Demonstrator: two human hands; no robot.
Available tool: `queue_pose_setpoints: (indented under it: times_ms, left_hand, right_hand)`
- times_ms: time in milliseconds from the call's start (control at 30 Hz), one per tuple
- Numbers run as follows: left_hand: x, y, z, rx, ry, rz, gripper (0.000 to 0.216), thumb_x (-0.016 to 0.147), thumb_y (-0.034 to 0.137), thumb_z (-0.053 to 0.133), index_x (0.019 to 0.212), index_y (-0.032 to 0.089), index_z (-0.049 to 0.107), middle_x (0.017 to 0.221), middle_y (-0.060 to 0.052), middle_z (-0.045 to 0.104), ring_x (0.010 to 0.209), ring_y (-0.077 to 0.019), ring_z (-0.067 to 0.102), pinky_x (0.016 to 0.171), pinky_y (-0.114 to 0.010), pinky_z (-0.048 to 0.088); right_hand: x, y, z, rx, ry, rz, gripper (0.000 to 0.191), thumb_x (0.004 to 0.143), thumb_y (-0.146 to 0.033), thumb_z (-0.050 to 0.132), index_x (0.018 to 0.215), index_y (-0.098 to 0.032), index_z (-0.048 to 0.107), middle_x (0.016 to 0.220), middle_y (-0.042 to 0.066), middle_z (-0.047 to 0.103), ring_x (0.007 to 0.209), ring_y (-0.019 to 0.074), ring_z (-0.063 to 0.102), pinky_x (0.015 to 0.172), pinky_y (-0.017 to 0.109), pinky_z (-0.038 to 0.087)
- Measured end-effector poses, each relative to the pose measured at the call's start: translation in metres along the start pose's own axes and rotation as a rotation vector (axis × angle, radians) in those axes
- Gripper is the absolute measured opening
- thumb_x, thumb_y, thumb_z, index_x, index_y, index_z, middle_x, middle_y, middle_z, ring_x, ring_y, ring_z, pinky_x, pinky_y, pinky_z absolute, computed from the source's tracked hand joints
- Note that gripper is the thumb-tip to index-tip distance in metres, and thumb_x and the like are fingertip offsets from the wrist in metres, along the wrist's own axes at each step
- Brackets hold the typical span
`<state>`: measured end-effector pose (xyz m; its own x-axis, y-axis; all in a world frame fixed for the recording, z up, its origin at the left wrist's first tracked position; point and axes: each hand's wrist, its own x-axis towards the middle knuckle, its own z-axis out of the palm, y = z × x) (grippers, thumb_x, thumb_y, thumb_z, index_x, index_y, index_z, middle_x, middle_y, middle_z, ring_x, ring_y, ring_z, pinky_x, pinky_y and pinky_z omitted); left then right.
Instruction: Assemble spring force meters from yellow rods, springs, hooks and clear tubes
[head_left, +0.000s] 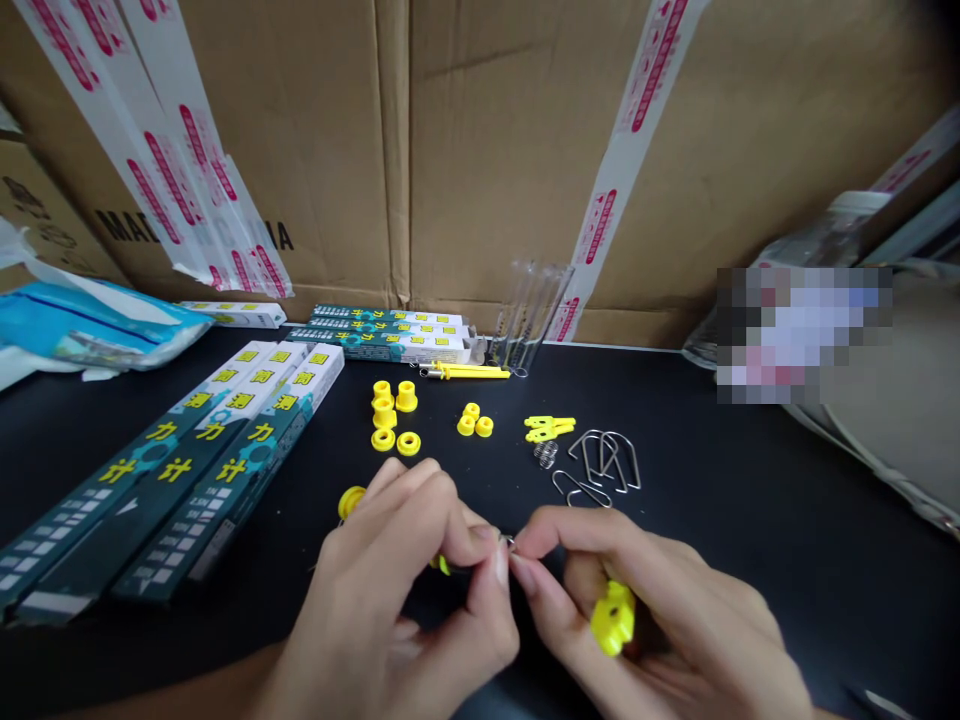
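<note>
Our fingers (501, 562), left and right, pinch a metal wire (510, 541), presumably for control, our right hand (664, 595) cradling a yellow fitting (613, 620).

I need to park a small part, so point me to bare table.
The widest bare patch of black table lies between the metal hooks and the beige bag. A narrower strip separates the long boxes from the yellow collars. Just beyond the left hand and right hand, it's crowded.

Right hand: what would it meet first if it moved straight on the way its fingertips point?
The right hand would probably meet the fingertips of the left hand almost at once, with a small metal piece showing between the hands; exact depth is unclear.
</note>
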<state>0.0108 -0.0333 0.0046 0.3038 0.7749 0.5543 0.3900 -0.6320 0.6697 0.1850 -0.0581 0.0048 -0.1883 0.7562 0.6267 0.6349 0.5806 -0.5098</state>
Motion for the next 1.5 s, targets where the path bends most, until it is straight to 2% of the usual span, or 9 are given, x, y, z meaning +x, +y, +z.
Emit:
queue_pose_setpoints:
  times_ms: [133,233,400,567,733,900,1100,1400,1500]
  left_hand:
    - [-0.001,0.000,-0.001,-0.147,-0.063,-0.190,0.018,0.086,0.013,0.058,0.080,0.026,0.047,0.071,0.009,0.066,0.063,-0.0104,0.067,0.060,-0.021,0.052]
    - [0.000,0.002,0.000,-0.190,-0.089,-0.262,0.016,0.088,0.015,0.058,0.085,0.028,0.049,0.067,0.012,0.070,0.061,-0.0095,0.070,0.056,-0.017,0.051]
    - [0.002,0.004,0.000,-0.177,-0.108,-0.282,0.016,0.088,0.017,0.054,0.087,0.029,0.043,0.057,0.014,0.063,0.052,-0.0101,0.064,0.056,-0.019,0.050]
    - [0.008,0.003,-0.005,-0.172,-0.204,-0.292,0.014,0.087,0.020,0.055,0.098,0.028,0.058,0.060,0.012,0.070,0.065,-0.0125,0.072,0.064,-0.017,0.054]
    - [0.014,0.004,-0.010,-0.185,-0.279,-0.380,0.012,0.088,0.023,0.058,0.085,0.028,0.068,0.071,0.012,0.078,0.065,-0.0102,0.074,0.060,-0.013,0.053]
    - [0.017,0.005,-0.012,-0.194,-0.269,-0.400,0.009,0.086,0.022,0.061,0.079,0.025,0.065,0.065,0.011,0.076,0.060,-0.0089,0.072,0.056,-0.011,0.050]
    - [0.013,0.003,-0.012,-0.169,-0.287,-0.433,0.017,0.084,0.023,0.059,0.068,0.023,0.053,0.058,0.008,0.069,0.054,-0.0107,0.067,0.045,-0.014,0.042]
    - [0.007,0.005,-0.012,-0.137,-0.269,-0.448,0.022,0.083,0.026,0.056,0.065,0.023,0.043,0.055,0.006,0.059,0.051,-0.0113,0.055,0.046,-0.016,0.042]
    - [0.008,0.009,-0.011,-0.104,-0.236,-0.494,0.023,0.081,0.028,0.056,0.063,0.023,0.042,0.055,0.006,0.056,0.051,-0.0110,0.054,0.048,-0.017,0.044]
  right_hand:
    - [0.001,0.001,0.001,0.002,0.011,0.027,0.006,0.090,-0.018,0.064,0.089,-0.024,0.065,0.050,-0.010,0.049,0.036,0.0077,0.044,0.042,0.016,0.044]
    - [0.002,0.002,0.003,0.003,0.030,0.013,0.008,0.090,-0.015,0.064,0.089,-0.024,0.064,0.050,-0.010,0.047,0.036,0.0076,0.043,0.042,0.016,0.043]
    - [0.002,0.001,0.004,-0.005,0.053,-0.002,0.011,0.089,-0.014,0.063,0.090,-0.025,0.063,0.051,-0.010,0.051,0.038,0.0083,0.046,0.047,0.017,0.046]
    - [0.000,0.000,0.002,0.005,0.052,-0.015,0.013,0.089,-0.013,0.061,0.093,-0.025,0.062,0.051,-0.009,0.053,0.036,0.0088,0.045,0.049,0.019,0.049]
    - [-0.002,0.001,0.002,-0.034,0.046,-0.033,0.013,0.090,-0.014,0.060,0.095,-0.026,0.060,0.052,-0.008,0.053,0.038,0.0105,0.048,0.049,0.021,0.049]
    - [-0.003,0.003,0.001,-0.094,0.020,-0.055,0.012,0.090,-0.014,0.061,0.095,-0.025,0.060,0.051,-0.008,0.052,0.040,0.0114,0.051,0.048,0.023,0.047]
    - [-0.002,0.006,0.003,-0.059,-0.010,-0.065,0.010,0.091,-0.015,0.062,0.095,-0.024,0.061,0.052,-0.008,0.054,0.039,0.0100,0.053,0.046,0.021,0.046]
    - [-0.003,0.004,0.008,-0.053,0.020,-0.066,0.008,0.091,-0.015,0.062,0.089,-0.023,0.063,0.049,-0.009,0.051,0.036,0.0083,0.049,0.044,0.019,0.044]
    - [-0.002,0.005,0.008,-0.053,0.025,-0.068,0.008,0.091,-0.015,0.062,0.089,-0.023,0.063,0.049,-0.009,0.051,0.037,0.0081,0.049,0.045,0.018,0.045]
